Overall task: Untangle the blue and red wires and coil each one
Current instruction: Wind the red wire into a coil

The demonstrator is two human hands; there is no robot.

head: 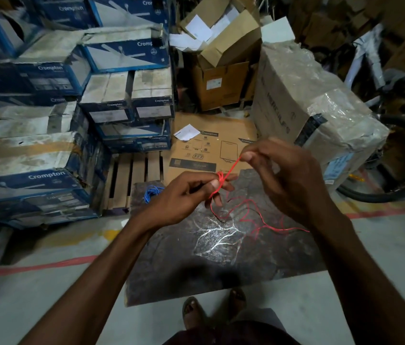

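The red wire (248, 210) is wound in a few turns round the fingers of my left hand (191, 195), which holds the small coil. From there a taut stretch runs up to my right hand (281, 175), which pinches it between thumb and fingertips. The loose rest of the red wire trails in bends over the dark patterned board (196, 265) and off to the right. The blue wire (152, 191) lies as a small bundle on the board's far left corner, apart from both hands.
Stacked blue Crompton boxes (47, 120) fill the left. A wooden pallet (131, 178) and flat cardboard (211, 150) lie beyond the board. A plastic-wrapped carton (316, 100) and a bicycle wheel (400, 165) stand at right. My sandalled feet (214, 307) are at the board's near edge.
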